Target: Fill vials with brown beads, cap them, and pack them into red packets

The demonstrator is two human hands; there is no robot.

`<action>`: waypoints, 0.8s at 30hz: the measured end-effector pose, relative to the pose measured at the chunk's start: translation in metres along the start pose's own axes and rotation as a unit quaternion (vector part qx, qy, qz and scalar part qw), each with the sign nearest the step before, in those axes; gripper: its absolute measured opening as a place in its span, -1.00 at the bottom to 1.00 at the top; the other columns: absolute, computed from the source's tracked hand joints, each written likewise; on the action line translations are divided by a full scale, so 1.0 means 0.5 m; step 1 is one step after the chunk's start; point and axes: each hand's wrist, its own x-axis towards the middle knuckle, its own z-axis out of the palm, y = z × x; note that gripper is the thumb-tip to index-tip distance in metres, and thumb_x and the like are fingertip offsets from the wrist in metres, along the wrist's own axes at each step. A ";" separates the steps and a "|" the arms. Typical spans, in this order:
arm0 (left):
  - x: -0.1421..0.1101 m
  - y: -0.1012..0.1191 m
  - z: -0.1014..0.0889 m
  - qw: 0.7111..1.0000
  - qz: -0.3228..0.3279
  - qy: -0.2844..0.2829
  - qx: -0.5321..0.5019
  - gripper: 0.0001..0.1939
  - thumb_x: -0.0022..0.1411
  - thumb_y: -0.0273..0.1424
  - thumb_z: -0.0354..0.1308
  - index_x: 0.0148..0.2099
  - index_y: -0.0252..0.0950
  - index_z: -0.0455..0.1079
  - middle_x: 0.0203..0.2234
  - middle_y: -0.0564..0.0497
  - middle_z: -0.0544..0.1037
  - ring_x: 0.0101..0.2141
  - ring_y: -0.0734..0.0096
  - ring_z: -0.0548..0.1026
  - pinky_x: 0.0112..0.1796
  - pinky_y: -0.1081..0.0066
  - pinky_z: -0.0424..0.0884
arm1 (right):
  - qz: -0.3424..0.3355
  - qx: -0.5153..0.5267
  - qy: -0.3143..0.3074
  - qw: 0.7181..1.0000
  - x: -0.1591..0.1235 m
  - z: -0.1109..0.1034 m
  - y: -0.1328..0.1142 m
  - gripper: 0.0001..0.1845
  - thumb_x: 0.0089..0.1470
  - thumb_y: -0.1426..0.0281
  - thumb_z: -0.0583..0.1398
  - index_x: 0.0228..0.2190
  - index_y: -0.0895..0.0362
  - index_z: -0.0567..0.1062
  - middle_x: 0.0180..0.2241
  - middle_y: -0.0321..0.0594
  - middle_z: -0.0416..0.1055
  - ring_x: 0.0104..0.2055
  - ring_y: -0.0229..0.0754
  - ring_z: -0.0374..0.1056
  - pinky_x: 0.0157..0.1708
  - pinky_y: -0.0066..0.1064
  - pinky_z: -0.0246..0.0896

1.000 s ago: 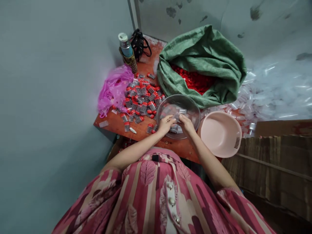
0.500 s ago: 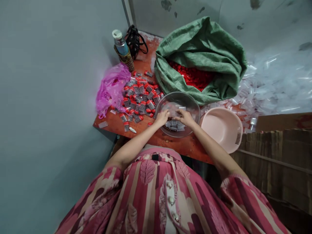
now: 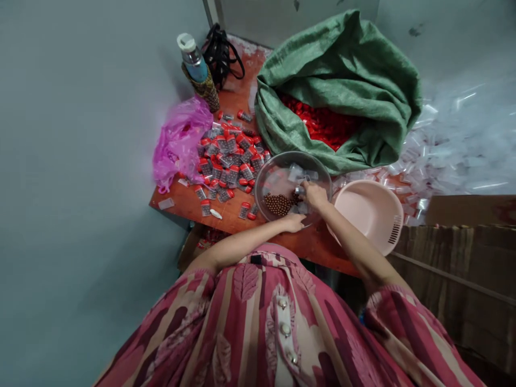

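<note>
One clear plastic vial (image 3: pixel 299 190) is pinched in the narrow grip of the right hand (image 3: pixel 316 194), over the transparent bowl (image 3: pixel 260 185); whether the left hand (image 3: pixel 294 222) grips anything, I cannot tell. Keeping the vial low beside the copper-coloured beads (image 3: pixel 278 204) should limit spills.

One bowl (image 3: pixel 279 184), one basin (image 3: pixel 358 212) and one sack (image 3: pixel 342 88) showed. One flask (image 3: pixel 195 63) stood at eleven o'clock. Red-capped containers (image 3: pixel 230 144) numbered dozens.

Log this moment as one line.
left hand: at near rim of bowl; right hand: inside bowl, at clear container; bowl contents: brown beads, clear containers; beside bowl: pink basin
</note>
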 end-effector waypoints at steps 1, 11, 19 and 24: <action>-0.003 0.005 0.004 1.000 0.017 -0.003 -0.001 -0.56 0.15 -0.40 0.01 0.10 -0.30 0.27 -0.01 -0.10 0.44 -0.02 0.29 0.40 -0.04 0.43 0.29 | -0.031 -0.014 0.006 0.999 0.003 -0.006 -0.008 -0.54 -0.02 0.36 0.17 -0.04 0.12 0.29 -0.04 -0.02 0.33 -0.03 0.00 0.25 -0.17 -0.28 0.17; -0.135 -0.088 -0.018 0.976 0.133 0.148 0.094 -0.68 0.23 -0.44 -0.08 -0.02 -0.30 0.38 -0.07 -0.07 0.48 0.00 0.32 0.38 0.06 0.26 0.20 | -0.230 -0.143 -0.012 0.963 0.059 0.040 -0.085 -0.66 0.16 0.55 -0.14 -0.21 0.30 0.38 -0.17 0.14 0.34 -0.12 -0.01 0.22 -0.13 -0.16 -0.02; -0.209 -0.192 -0.011 0.901 -0.012 0.433 0.003 -0.66 0.25 -0.46 -0.13 -0.01 -0.33 0.36 0.10 -0.12 0.31 0.15 0.26 0.18 0.15 0.12 0.08 | -0.276 -0.017 -0.057 0.959 0.012 0.102 -0.127 -0.73 0.15 0.50 -0.06 -0.24 0.21 0.42 -0.15 0.06 0.36 -0.06 -0.05 0.19 -0.06 -0.21 -0.03; -0.197 -0.212 -0.018 0.901 -0.019 0.424 -0.089 -0.67 0.22 -0.49 -0.10 -0.03 -0.32 0.38 0.11 -0.14 0.30 0.05 0.36 0.34 0.06 0.30 0.26 | -0.241 0.132 -0.070 0.959 0.004 0.131 -0.137 -0.66 -0.05 0.51 0.16 -0.16 0.16 0.39 -0.09 -0.05 0.36 -0.06 -0.09 0.25 -0.06 -0.26 0.10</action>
